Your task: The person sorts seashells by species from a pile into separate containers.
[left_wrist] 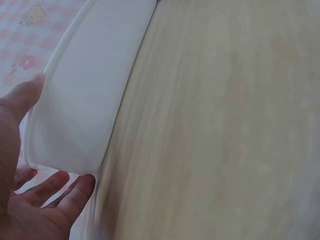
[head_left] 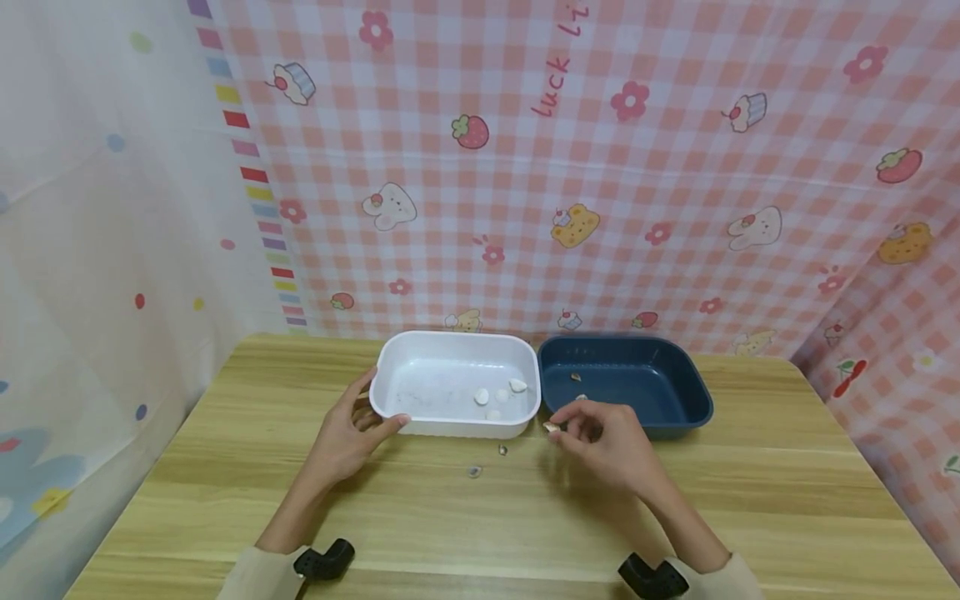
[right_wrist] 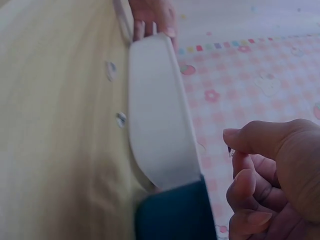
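Nearest me, both forearms reach in over the near edge of the table (head_left: 480, 533), each with a black mount at the wrist. My left hand (head_left: 351, 433) grips the near left corner of the white tub (head_left: 420, 350), thumb along its front wall and fingers curled round the end; the left wrist view shows the fingers (left_wrist: 55, 187) under that rounded corner. My right hand (head_left: 603, 437) hovers just above the table in front of the seam between the two tubs, fingers curled, thumb and forefinger pinching a small pale clove (head_left: 552, 427). Between the hands, on bare wood just in front of the white tub, lie two small scraps (head_left: 474, 472), one nearer me and one close to the tub wall. Inside the white tub, three white cloves (head_left: 498, 393) sit near its right end. The blue tub (head_left: 675, 417) stands touching the white one's right side, with one small bit (head_left: 576, 377) on its floor. Both tubs are near the table's far edge, below the pink checked cloth (head_left: 600, 167).
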